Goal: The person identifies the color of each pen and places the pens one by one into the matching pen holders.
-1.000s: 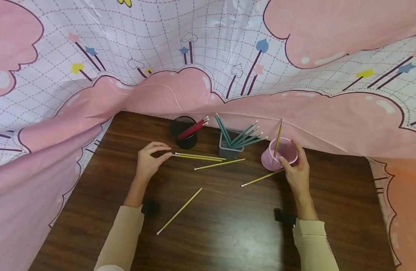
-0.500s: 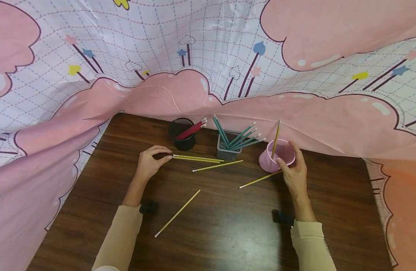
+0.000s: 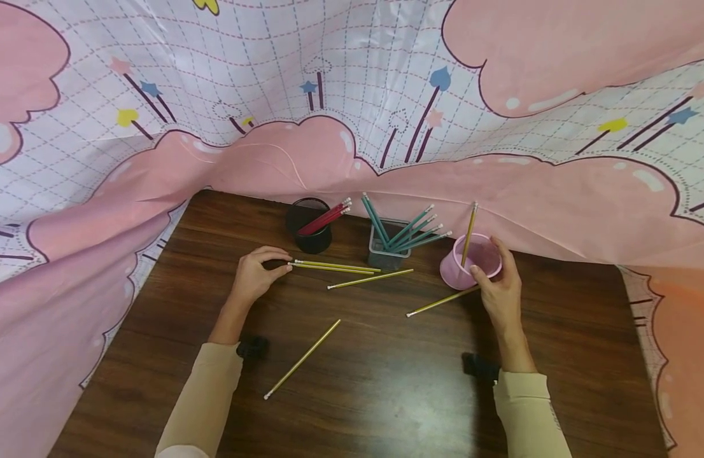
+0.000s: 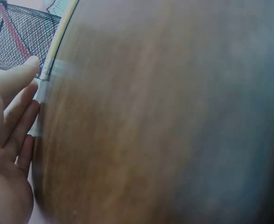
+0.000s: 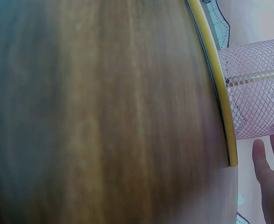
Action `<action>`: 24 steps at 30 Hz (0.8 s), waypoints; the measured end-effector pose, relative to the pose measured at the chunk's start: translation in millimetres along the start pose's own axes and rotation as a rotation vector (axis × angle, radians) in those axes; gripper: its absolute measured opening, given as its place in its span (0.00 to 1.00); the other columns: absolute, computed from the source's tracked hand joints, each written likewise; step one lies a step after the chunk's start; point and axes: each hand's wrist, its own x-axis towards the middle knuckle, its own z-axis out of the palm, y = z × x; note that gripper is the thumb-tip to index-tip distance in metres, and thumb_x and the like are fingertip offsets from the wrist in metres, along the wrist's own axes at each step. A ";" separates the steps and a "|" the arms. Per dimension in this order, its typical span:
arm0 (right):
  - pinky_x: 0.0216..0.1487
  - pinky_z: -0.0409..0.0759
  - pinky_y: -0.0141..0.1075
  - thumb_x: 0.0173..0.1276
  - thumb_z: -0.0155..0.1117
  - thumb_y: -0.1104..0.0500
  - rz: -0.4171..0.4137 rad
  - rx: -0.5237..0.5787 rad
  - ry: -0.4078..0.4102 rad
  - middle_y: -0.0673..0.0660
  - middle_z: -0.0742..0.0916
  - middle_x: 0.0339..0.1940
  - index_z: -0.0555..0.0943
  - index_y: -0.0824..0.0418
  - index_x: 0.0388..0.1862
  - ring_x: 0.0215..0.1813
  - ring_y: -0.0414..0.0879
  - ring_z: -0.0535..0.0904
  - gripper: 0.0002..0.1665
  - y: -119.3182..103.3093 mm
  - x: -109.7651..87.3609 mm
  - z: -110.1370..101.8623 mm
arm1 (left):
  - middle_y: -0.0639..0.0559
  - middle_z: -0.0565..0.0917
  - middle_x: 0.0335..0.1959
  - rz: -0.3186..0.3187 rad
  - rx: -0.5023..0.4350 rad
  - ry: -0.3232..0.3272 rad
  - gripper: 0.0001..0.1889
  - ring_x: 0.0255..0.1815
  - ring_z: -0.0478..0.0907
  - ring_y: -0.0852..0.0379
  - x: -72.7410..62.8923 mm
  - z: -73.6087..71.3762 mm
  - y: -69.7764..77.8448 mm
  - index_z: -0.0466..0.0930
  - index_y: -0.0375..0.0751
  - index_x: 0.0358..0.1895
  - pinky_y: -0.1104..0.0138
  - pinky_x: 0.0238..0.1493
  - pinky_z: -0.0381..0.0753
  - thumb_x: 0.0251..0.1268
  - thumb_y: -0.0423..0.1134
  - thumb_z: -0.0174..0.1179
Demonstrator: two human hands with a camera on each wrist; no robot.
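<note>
In the head view my left hand (image 3: 254, 277) is at the eraser ends of two yellow pencils (image 3: 336, 265) lying side by side. Its thumb and index finger stand a little apart around those ends, and no firm pinch shows. In the left wrist view one pencil's end (image 4: 48, 65) is close to the thumb tip. My right hand (image 3: 503, 289) holds the pink mesh pencil cup (image 3: 454, 270), thumb at the near side of the rim and fingers at the right side. One yellow pencil (image 3: 471, 229) leans upright inside it. Another yellow pencil (image 3: 438, 303) lies in front, its far end hidden.
A black mesh cup (image 3: 314, 243) with red pencils (image 3: 323, 221) and a clear square container (image 3: 389, 259) with several teal pencils (image 3: 377, 219) stand along the back. Two more yellow pencils (image 3: 369, 278) lie apart on the dark wooden table (image 3: 352, 407). A patterned cloth (image 3: 329, 152) hangs behind.
The whole head view shifts slightly. My left thumb and index finger stay around the pencil ends, and the right hand stays on the pink cup.
</note>
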 end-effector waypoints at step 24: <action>0.71 0.64 0.39 0.61 0.68 0.75 0.021 -0.033 -0.004 0.67 0.74 0.68 0.69 0.66 0.71 0.68 0.59 0.68 0.39 -2.4 0.2 -0.4 | 0.52 0.86 0.43 0.037 0.014 -0.051 0.05 0.51 0.80 0.48 3.2 -0.3 1.4 0.90 0.46 0.36 0.50 0.60 0.74 0.57 0.38 0.73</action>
